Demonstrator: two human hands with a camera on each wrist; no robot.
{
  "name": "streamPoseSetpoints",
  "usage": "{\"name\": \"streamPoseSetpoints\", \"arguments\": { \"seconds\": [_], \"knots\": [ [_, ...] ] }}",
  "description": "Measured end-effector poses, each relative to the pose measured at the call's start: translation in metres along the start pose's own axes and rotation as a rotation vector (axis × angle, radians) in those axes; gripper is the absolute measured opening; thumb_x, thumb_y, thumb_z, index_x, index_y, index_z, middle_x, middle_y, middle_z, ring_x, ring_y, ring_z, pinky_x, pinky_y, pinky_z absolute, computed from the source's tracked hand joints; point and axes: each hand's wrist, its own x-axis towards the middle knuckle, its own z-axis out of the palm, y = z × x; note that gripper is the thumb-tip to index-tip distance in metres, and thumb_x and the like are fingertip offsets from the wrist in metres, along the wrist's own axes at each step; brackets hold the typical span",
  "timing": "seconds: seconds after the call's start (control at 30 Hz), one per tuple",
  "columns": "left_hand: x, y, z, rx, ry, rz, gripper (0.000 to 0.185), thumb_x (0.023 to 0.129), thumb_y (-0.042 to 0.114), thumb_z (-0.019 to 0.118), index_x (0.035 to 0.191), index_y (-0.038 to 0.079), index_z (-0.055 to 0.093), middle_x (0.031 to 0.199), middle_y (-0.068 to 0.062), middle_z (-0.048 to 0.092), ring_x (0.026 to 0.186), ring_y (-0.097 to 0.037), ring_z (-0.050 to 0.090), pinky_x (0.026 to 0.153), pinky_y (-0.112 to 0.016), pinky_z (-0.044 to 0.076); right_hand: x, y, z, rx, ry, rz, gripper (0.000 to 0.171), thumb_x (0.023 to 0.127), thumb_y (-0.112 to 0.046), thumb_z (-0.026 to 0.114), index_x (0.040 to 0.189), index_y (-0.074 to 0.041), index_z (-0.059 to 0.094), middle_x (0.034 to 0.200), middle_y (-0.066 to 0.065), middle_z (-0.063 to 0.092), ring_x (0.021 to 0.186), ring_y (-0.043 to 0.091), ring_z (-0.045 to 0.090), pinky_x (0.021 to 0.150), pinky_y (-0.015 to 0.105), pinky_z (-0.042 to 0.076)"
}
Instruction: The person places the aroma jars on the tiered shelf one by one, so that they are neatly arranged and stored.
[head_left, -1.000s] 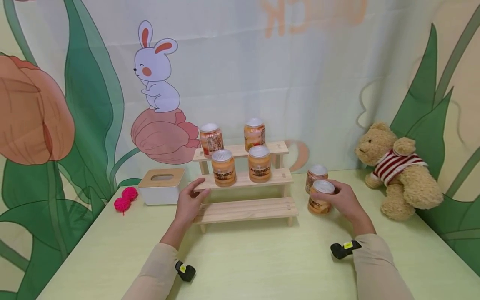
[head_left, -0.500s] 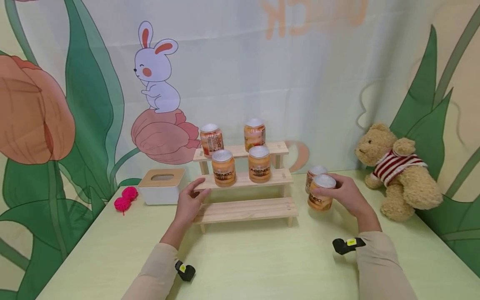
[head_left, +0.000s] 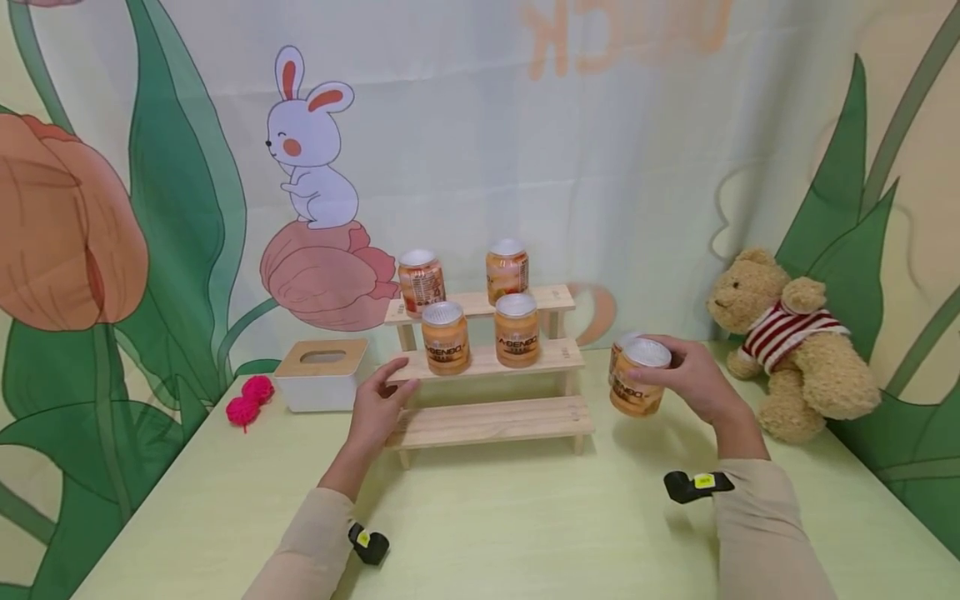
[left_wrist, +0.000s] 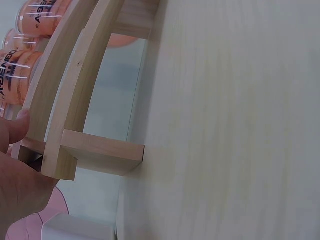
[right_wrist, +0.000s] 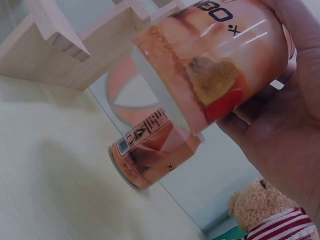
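A three-tier wooden shelf [head_left: 487, 421] stands on the table. My left hand [head_left: 377, 406] grips its left end at the middle tier, with the thumb in front. The right hand [head_left: 697, 379] holds an orange can [head_left: 636, 393], slightly tilted and raised off the table; the right wrist view shows its bottom rim free. Behind it, a second can [right_wrist: 155, 150] stands on the table, mostly hidden in the head view. On the middle tier are two cans, a left can [head_left: 446, 340] and a right can [head_left: 517, 332]. Two more, a left can [head_left: 422, 283] and a right can [head_left: 507, 273], stand on the top tier.
A white tissue box [head_left: 318, 387] with a wooden lid and two pink yarn balls [head_left: 250, 402] lie left of the shelf. A teddy bear [head_left: 798, 342] in a striped shirt sits at the right. A printed curtain [head_left: 637, 167] hangs behind the table.
My right hand has lifted the orange can off the table, tilting it slightly. It now covers more of the can behind. The left hand has stayed at the shelf.
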Motion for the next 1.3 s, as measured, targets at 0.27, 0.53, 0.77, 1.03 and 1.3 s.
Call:
{"name": "streamPoseSetpoints", "arguments": {
  "seconds": [0.27,0.53,0.77,1.03,1.3],
  "knots": [
    [-0.002,0.001,-0.002,-0.007,0.006,-0.002,0.043,0.096,0.015,0.069,0.139,0.014,0.06,0.114,-0.015,0.068,0.092,-0.014,0.062,0.08,-0.037,0.052,0.007,-0.009,0.017,0.014,-0.059,-0.023,0.053,0.085,-0.01,0.081,0.13,0.005,0.059,0.113,0.01,0.065,0.099,0.019,0.065,0.08,0.033,0.055],
    [0.0,0.002,-0.001,-0.009,0.006,0.006,0.043,0.096,0.013,0.069,0.138,0.014,0.06,0.122,-0.013,0.064,0.091,-0.013,0.06,0.073,-0.025,0.05,0.014,-0.031,0.04,-0.009,-0.151,-0.059,0.052,0.079,-0.012,0.086,0.125,0.0,0.065,0.113,0.017,0.064,0.096,0.027,0.064,0.079,0.039,0.055],
    [0.001,0.001,0.0,-0.002,0.007,0.019,0.044,0.096,0.015,0.069,0.139,0.011,0.06,0.121,-0.017,0.063,0.09,-0.014,0.058,0.07,-0.023,0.048,0.014,-0.049,0.057,0.0,-0.176,-0.068,0.048,0.079,-0.013,0.086,0.122,-0.001,0.067,0.107,0.015,0.068,0.094,0.027,0.065,0.079,0.038,0.055],
    [0.001,0.0,0.0,0.002,0.006,0.011,0.044,0.096,0.014,0.069,0.139,0.011,0.06,0.121,-0.017,0.064,0.092,-0.014,0.059,0.073,-0.024,0.049,0.014,-0.066,0.086,-0.044,-0.201,-0.028,0.053,0.076,-0.023,0.089,0.122,-0.006,0.069,0.106,0.011,0.07,0.096,0.026,0.065,0.081,0.04,0.054],
    [0.001,-0.001,-0.002,-0.019,0.003,0.014,0.044,0.095,0.014,0.07,0.138,0.011,0.06,0.121,-0.016,0.064,0.091,-0.013,0.059,0.071,-0.024,0.049,0.017,-0.068,0.117,-0.012,-0.282,-0.024,0.047,0.077,-0.024,0.088,0.119,-0.012,0.07,0.108,0.009,0.069,0.095,0.027,0.065,0.081,0.043,0.054]
  ]
}}
